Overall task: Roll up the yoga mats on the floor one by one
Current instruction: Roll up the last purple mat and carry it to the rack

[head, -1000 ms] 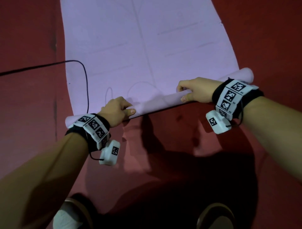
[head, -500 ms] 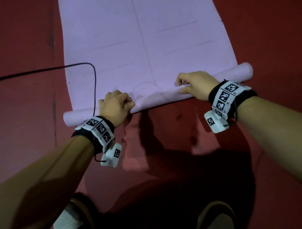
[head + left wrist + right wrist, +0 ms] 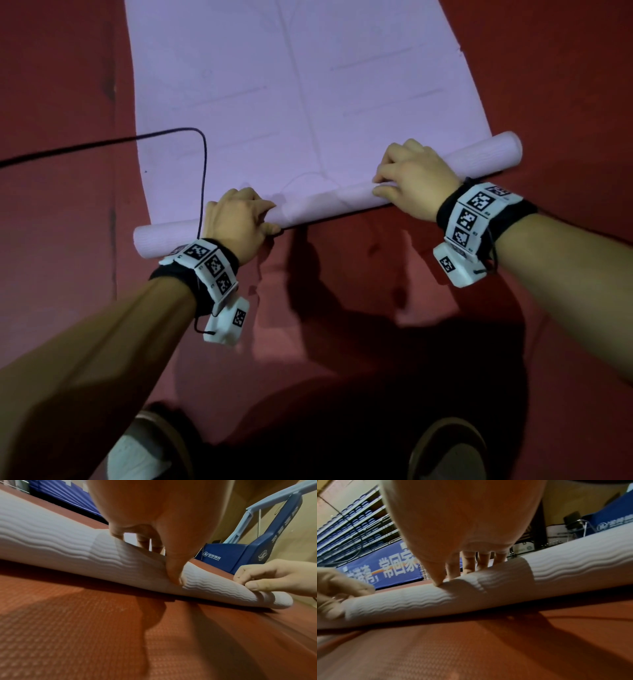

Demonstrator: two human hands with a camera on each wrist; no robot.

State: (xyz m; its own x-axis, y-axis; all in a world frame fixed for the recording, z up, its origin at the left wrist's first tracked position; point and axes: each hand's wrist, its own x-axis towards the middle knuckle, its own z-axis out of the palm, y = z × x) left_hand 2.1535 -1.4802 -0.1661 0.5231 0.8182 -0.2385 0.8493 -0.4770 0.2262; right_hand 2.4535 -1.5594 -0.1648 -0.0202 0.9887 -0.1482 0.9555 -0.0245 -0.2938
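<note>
One mat [image 3: 308, 85], its far end cut off at the frame top; left hand [image 3: 236, 222] and right hand [image 3: 416, 180] both grip its roll [image 3: 329, 204]; one black cable [image 3: 102, 144] upper left

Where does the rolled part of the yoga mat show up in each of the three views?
Head: rolled part of the yoga mat runs diagonally across mid-frame, under both hands.
Left wrist: it crosses from upper left to lower right.
Right wrist: it crosses from lower left to upper right.
Shared landmark: the red floor just before the roll.
</note>
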